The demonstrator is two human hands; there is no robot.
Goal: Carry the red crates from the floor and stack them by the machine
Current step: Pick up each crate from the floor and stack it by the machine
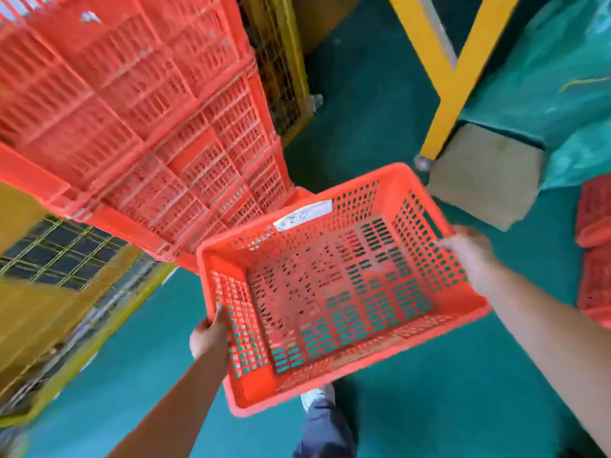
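Observation:
I hold an empty red crate [330,285] in the air over the green floor, its open top facing me and a white label on its far wall. My left hand [210,335] grips its left rim, thumb on the inside. My right hand [469,249] grips the right rim by the handle slot. Just beyond and to the left rises a tall stack of red crates [142,104], blurred; the held crate's far left corner is close to it.
Yellow wire-mesh cages stand at the left [66,276] and behind the stack [281,77]. A yellow steel frame [446,77] and a green tarp over a pallet [545,94] fill the right. More red crates [595,259] sit at the right edge. My foot [317,398] shows below.

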